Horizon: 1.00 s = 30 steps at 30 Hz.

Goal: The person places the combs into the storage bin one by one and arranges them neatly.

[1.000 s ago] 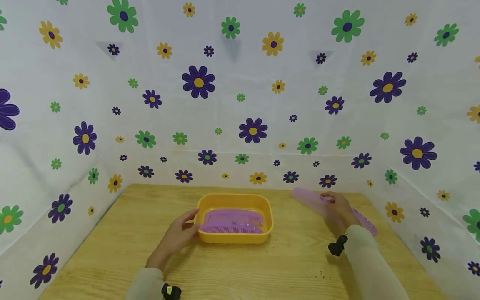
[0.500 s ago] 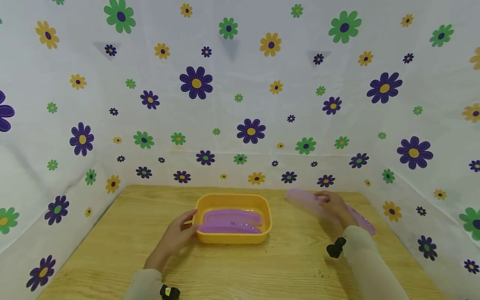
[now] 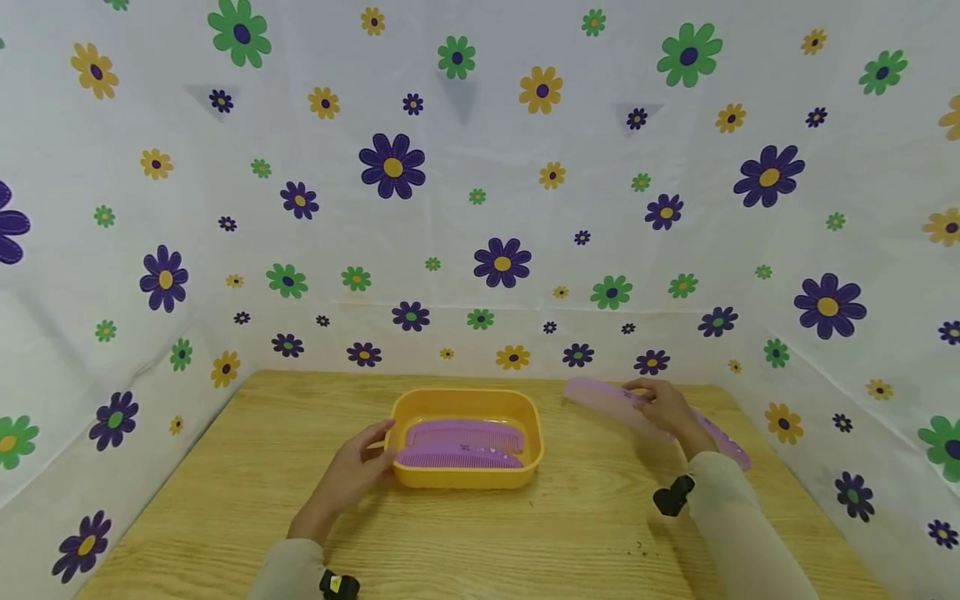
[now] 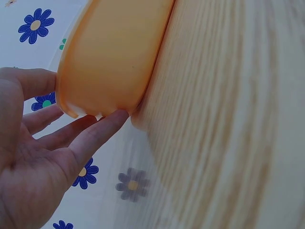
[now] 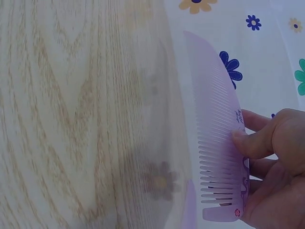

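Head view: right hand [image 3: 670,411] pinches a lilac comb [image 3: 607,397] off the wooden table [image 3: 225,500], approx. 3 o'clock of the yellow tray [image 3: 465,478] w/ two combs [image 3: 459,443] inside, while left hand [image 3: 351,477], fingers straight, touches tray's 9 o'clock wall.

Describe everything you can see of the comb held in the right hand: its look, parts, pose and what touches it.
The comb is pale purple, looks like translucent plastic, and is long with a curved back tapering to a rounded tip. A row of fine teeth turns to wider teeth near the held end, where there is small print and a pink dot. The right hand pinches that end, thumb on its face, holding it lifted above the wooden table, right of the yellow tray. Nothing else visibly touches it.
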Each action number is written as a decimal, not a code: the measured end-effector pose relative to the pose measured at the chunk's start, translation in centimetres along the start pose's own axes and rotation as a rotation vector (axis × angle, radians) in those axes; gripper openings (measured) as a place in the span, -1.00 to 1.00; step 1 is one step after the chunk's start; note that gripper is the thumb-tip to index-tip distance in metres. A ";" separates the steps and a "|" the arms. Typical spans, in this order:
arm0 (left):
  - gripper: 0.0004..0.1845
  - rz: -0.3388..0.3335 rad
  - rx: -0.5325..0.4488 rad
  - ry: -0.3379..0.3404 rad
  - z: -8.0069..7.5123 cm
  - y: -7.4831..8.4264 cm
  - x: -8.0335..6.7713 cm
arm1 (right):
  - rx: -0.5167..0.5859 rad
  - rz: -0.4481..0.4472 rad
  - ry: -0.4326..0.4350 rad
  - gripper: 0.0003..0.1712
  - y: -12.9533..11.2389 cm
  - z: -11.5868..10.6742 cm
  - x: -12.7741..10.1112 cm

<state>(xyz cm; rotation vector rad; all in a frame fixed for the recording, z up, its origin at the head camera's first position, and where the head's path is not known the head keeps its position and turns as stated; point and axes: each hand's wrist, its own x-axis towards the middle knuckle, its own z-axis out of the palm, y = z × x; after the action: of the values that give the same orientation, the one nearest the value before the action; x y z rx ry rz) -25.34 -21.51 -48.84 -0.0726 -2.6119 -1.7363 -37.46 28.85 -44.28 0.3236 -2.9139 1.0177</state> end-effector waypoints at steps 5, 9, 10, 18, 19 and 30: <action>-0.42 0.000 -0.009 -0.005 -0.1 0.0 0.1 | -0.004 -0.023 -0.010 -0.61 -0.3 -0.2 0.1; -0.42 0.000 -0.012 -0.006 -0.1 -0.1 0.1 | -0.004 -0.031 -0.013 -0.61 -0.3 -0.2 0.1; -0.42 -0.001 -0.012 -0.006 -0.1 -0.1 0.1 | -0.005 -0.033 -0.014 -0.62 -0.4 -0.2 0.1; -0.41 -0.004 -0.003 -0.002 -0.1 0.0 0.0 | -0.037 -0.052 -0.028 -0.62 -1.0 -0.2 0.2; -0.41 -0.005 -0.004 -0.002 -0.1 0.0 0.0 | -0.040 -0.055 -0.030 -0.62 -1.2 -0.2 0.3; -0.41 0.022 -0.027 -0.034 -0.4 0.3 -0.5 | -0.049 -0.089 -0.045 -0.63 -2.8 -0.3 0.4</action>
<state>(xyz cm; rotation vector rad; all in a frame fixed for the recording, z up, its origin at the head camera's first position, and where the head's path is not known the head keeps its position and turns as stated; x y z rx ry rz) -24.86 -21.76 -48.47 -0.1314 -2.6004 -1.7795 -37.26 26.81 -42.30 0.4747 -2.9284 0.9379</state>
